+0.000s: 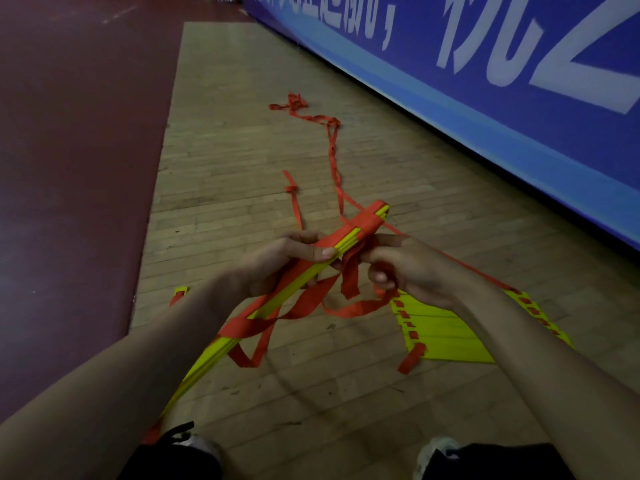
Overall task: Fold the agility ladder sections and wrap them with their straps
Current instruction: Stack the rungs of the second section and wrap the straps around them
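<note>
Head view, looking down at a wooden gym floor: the left hand (277,263) grips a bundle (294,285) of folded yellow rungs, held up off the floor. The right hand (405,268) pinches the red strap (349,271) beside it. One wrap circles the bundle's far end; loose loops hang below. A second stack (446,327) lies unwrapped on the floor, and more strap trails away, so much remains.

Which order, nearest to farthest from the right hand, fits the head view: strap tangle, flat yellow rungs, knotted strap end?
From the right hand:
1. flat yellow rungs, on the floor just below it
2. knotted strap end, ahead and left
3. strap tangle, far ahead
</note>
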Demonstrator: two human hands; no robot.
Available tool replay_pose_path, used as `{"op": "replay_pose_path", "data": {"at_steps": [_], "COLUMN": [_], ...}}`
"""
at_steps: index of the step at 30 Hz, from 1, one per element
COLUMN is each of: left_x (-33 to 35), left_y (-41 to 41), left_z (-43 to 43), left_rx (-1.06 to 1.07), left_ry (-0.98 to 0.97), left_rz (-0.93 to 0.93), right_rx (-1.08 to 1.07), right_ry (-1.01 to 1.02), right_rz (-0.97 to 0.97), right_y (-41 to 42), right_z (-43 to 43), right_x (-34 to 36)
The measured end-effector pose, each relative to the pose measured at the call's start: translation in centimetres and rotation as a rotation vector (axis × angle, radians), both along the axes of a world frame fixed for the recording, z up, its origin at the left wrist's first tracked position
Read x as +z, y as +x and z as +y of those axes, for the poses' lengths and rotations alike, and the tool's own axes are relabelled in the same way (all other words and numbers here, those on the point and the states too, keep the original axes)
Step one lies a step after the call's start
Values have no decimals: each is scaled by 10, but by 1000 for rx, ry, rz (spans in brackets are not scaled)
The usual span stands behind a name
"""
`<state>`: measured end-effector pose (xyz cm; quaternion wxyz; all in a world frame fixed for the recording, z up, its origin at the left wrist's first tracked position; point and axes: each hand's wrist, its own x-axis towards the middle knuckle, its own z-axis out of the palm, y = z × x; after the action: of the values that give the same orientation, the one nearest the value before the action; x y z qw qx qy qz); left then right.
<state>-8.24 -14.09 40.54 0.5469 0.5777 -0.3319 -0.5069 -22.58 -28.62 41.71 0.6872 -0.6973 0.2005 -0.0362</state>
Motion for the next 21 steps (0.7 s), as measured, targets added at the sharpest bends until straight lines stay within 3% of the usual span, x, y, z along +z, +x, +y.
{"op": "replay_pose_path", "data": {"at_steps": [8, 14, 21], "left_x": [-4, -6, -6], "left_y": [-1, -3, -1], "left_z": [0, -2, -3], "left_rx": [9, 36, 50], "left_ry": [15, 29, 42], "left_rz": [42, 51, 50], "right_rx": [70, 55, 71], "right_ry": [136, -68, -61], "right_rz": [1, -52, -73], "right_y": [-2, 1, -1], "right_z": [4, 7, 11], "right_x": [4, -3, -3]}}
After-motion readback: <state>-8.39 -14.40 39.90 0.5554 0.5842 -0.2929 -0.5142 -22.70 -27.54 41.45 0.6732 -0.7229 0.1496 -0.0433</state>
